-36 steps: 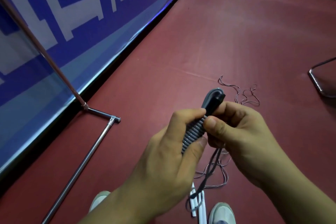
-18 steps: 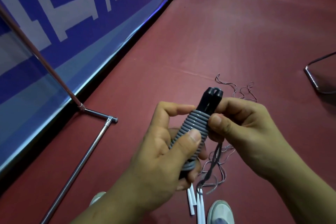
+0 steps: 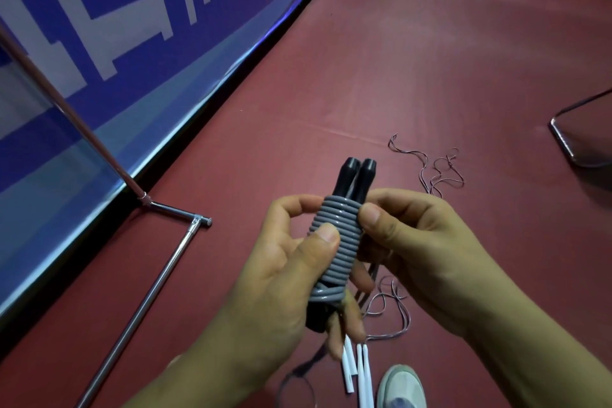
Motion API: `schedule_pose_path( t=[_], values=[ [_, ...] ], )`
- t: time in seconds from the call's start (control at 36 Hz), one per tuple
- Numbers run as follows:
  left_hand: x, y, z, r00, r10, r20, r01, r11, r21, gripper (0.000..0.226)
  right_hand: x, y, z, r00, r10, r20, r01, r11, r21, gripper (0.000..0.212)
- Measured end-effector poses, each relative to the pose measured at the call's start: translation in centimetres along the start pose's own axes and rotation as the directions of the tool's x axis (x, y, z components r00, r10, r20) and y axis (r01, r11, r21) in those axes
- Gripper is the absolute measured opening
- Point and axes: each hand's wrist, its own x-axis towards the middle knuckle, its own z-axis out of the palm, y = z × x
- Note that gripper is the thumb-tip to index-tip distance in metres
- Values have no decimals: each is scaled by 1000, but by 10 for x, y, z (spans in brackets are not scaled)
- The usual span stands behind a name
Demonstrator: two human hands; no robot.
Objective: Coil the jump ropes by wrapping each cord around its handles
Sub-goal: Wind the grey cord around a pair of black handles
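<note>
Two black handles [image 3: 359, 172] sit side by side above the floor, bound in grey cord [image 3: 334, 242]. The left hand [image 3: 281, 281] grips the bundle and the right hand [image 3: 420, 248] pinches its top turns. Wrapping looks nearly finished; the next move probably calls for tucking the end.

Dim, even indoor light; a bright glare streak runs along the banner's [image 3: 185, 76] lower edge; wide-angle bending at the borders, soft blur near the bottom edge

coil [image 3: 336, 243] between my left hand [image 3: 275, 278] and right hand [image 3: 427, 252], other handles [image 3: 348, 373] on the floor [image 3: 430, 60] beneath, beside my shoe [image 3: 401, 386], banner [image 3: 132, 26] at left
</note>
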Motion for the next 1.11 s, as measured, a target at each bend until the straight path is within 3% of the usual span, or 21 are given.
schedule_pose_path(
  t=[0.08, 0.19, 0.33, 0.39, 0.44, 0.5, 0.61, 0.72, 0.86, 1.11],
  values=[
    [2, -6, -4, 993, 5, -116, 28, 960, 279, 32, 0, -1, -2, 996, -14, -89, 2, 992, -126, 24],
    [3, -7, -9, 967, 140, -211, 3, 827, 563, 19, -1, 0, 0, 988, -36, -147, 4, 977, -214, 14],
    [0, -4, -11, 923, 368, -108, -117, 540, 834, 39, 0, 1, 2, 984, -56, -167, 8, 962, -275, 4],
    [-1, -6, -8, 913, 402, -73, -157, 509, 846, 43, 1, 1, 4, 988, -41, -149, 3, 969, -249, 12],
    [-2, -6, -6, 905, 420, -64, -183, 519, 835, 41, 1, 1, 4, 993, -21, -115, 2, 986, -166, 17],
    [-2, -6, -5, 903, 421, -88, -203, 596, 777, 38, 0, 0, 2, 997, -8, -82, -1, 994, -105, 20],
    [-5, 4, -2, 924, 346, -161, -209, 813, 544, 36, -2, 0, -3, 999, 8, 33, -9, 1000, 10, 46],
    [-7, 13, 3, 964, 217, -151, -172, 949, 263, 32, -4, -1, 0, 989, -6, 150, -23, 981, 194, 41],
    [-8, 18, -1, 992, 88, -87, -82, 994, 78, 32, -4, -2, 5, 983, 13, 184, -57, 970, 235, 37],
    [-5, 18, -1, 995, 65, -74, -62, 997, 41, 25, -3, -3, 5, 978, 61, 201, -120, 948, 294, 45]
  ],
)
